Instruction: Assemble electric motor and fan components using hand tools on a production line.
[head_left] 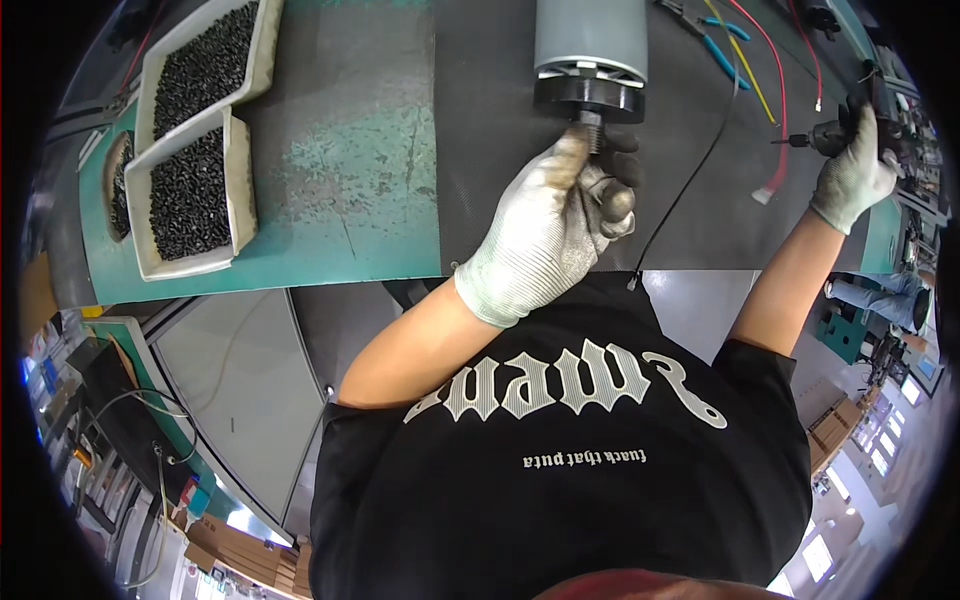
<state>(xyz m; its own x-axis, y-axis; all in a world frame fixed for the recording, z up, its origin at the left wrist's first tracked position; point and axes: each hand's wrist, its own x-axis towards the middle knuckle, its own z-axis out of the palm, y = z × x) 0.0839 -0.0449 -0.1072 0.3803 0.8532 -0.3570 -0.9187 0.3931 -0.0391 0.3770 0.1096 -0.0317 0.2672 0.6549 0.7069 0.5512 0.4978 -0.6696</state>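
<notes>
A grey cylindrical motor (592,35) lies at the top middle, a black collar (590,97) around its near end. From that end a threaded shaft (592,130) sticks out toward me. My left hand (535,225), in a white glove with blackened fingertips, is closed around the shaft, its fingers curled, so part of the shaft is hidden. Off to the right, my right hand (853,180), gloved too, grips a dark power screwdriver (832,138). The thin bit of this tool points left, and its rear end is hard to make out.
Two white bins (243,190) of small black screws stand at the left, beside a round dish (116,185). Blue-handled pliers (722,60), a yellow wire (755,85), a red wire (779,110) and a black cable (690,180) lie right of the motor. The bench's front edge runs before me.
</notes>
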